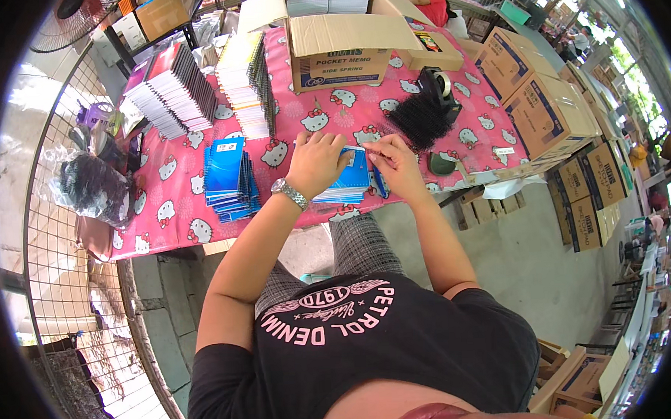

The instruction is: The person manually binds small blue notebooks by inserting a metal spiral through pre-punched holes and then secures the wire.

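Left hand (317, 164), fingers bent, rests over the blue notebook stack (344, 190), on the wearer's side of the open carton (344, 65); right hand (395, 162) pinches nearer its carton-side right corner, what exactly unclear. Long axis partly hidden.

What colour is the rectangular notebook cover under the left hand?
The rectangular notebook cover is mainly blue: head view.

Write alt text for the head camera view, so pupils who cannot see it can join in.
A person's left hand rests on blue notebooks on a pink patterned tablecloth, the right hand at their upper right corner. Another blue stack stands to the left; farther back are taller notebook stacks, an open cardboard box and a black tape dispenser.
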Tool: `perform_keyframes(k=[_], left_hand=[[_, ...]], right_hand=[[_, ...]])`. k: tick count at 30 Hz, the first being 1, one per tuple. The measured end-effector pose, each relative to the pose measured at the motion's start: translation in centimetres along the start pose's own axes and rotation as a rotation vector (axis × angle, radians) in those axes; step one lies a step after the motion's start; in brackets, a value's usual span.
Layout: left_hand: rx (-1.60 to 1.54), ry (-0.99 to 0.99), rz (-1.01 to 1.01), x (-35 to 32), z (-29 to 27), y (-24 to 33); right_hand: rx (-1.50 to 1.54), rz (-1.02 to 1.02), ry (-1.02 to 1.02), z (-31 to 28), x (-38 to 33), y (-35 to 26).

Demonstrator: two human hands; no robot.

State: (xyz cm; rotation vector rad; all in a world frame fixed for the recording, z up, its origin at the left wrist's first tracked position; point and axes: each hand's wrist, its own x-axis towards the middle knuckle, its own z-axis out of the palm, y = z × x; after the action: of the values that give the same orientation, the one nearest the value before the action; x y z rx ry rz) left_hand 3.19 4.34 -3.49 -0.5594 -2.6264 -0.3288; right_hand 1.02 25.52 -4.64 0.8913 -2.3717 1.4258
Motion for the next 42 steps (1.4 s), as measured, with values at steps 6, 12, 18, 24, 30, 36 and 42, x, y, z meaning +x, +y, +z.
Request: perform_keyframes(k=[6, 12, 18, 24, 30, 36, 42], left_hand=[[0.004, -0.003, 0.037, -0.2, -0.1, 0.2], [-0.029, 0.03, 0.121, 0.4, 0.4, 2.1], [-0.067, -0.006, 0.133, 0.6, 1.0, 2.3], [-0.162, -0.09, 0.104, 0.2, 0.4, 1.4], [-0.152, -0.016, 0.049, 0.4, 0.5, 2.2], [-0.136, -0.006, -0.092, -1.4, 0.9, 0.7], [-0.215, -0.018, -0.079, -1.1, 0.2, 0.2]], right_hand=[[0.26, 0.238, -0.227, -1.0, -0.2, 0.7], [-0.02, -0.049, -0.06, -1.2, 0.2, 0.0], [0.017, 0.161, -0.067, -1.2, 0.1, -2.5], [0.345, 0.505, 0.126, -2.0, 0.8, 6.8], [-1.021, 0.69, 0.096, -8.4, -7.6, 20.8], [0.783, 0.413, -0.229, -6.4, 1.3, 5.8], [0.548, 0.409, -0.658, -5.1, 4.2, 2.7]])
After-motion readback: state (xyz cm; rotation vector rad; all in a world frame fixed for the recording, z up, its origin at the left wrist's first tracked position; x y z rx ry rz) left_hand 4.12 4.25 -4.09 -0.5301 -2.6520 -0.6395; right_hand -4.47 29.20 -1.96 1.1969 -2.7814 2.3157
